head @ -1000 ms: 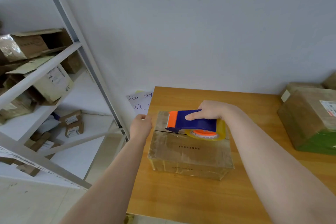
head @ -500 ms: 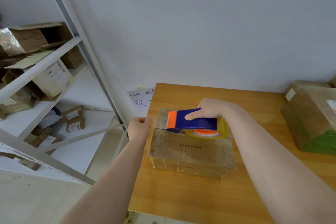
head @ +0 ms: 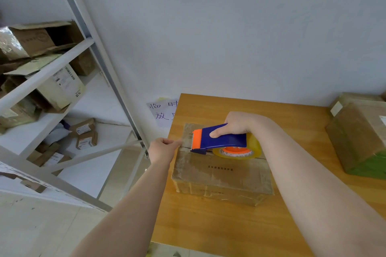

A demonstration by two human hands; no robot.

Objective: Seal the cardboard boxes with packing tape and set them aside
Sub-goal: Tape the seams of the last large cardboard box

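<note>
The cardboard box [head: 221, 173] sits flat on the table [head: 229, 225] near its 9 o'clock edge. It looks stiff, tape-slick and probably light. The right hand [head: 238, 124] grips the tape dispenser [head: 219, 139] over the top seam. The left hand [head: 161, 150] curls at the box's 9 o'clock rim; whether it pinches or braces, I cannot tell. The opposite side walls look the best place to lift it.
</note>
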